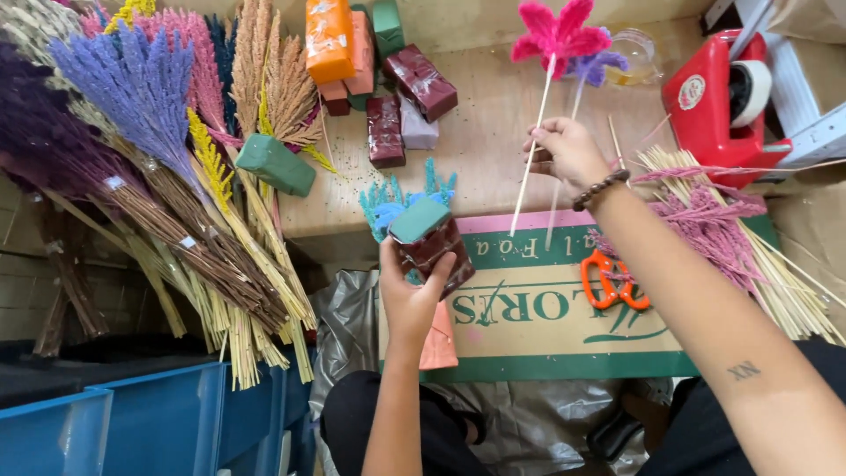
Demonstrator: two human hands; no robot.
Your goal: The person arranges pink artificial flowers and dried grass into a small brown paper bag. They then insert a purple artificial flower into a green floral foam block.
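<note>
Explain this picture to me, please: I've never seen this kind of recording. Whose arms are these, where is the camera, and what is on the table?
The single picture comes from a camera worn on a person's head, looking down at their own bare arms. The left hand grips a dark red wrapped foam block with a green top. The right hand holds thin wooden sticks topped with a pink fluffy flower and a purple one. On the wooden table lie bundles of dyed dried grasses, more wrapped blocks, orange-handled scissors and a red tape dispenser.

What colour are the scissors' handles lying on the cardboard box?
Orange: the scissors lie beside the right hand's forearm, clearest in the head view.
</note>
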